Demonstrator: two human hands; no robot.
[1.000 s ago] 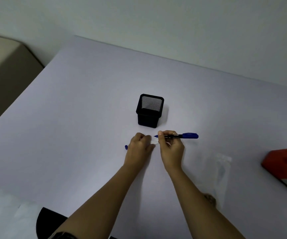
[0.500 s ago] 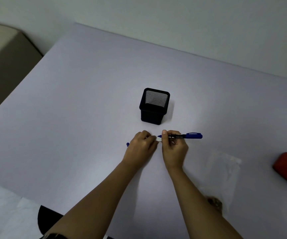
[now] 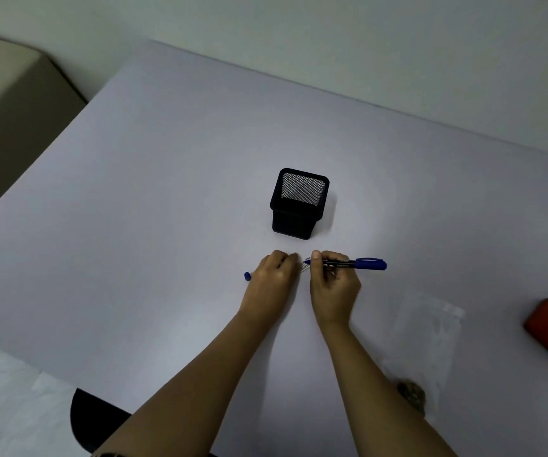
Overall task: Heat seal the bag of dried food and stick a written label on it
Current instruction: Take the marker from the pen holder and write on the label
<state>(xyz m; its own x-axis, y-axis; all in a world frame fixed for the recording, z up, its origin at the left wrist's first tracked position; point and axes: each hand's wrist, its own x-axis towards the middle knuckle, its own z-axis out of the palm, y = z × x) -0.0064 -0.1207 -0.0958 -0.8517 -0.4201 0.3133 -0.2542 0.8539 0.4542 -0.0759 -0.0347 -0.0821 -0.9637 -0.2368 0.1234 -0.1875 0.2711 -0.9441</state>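
- Just at 6 o'clock of the black mesh pen holder (image 3: 300,203), the left hand (image 3: 272,278) pins a small white label (image 3: 305,267), fingers curled; steady pressure should stop smearing.
- Right hand (image 3: 333,286) pinches the blue marker (image 3: 351,263), tip on the label.
- Clear bag (image 3: 427,338) lies flat at 4 o'clock, dried food (image 3: 411,395) bunched at its near end.

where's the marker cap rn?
Head view: the blue marker cap lies on the table, just outside the left hand, front-left of the black mesh pen holder.
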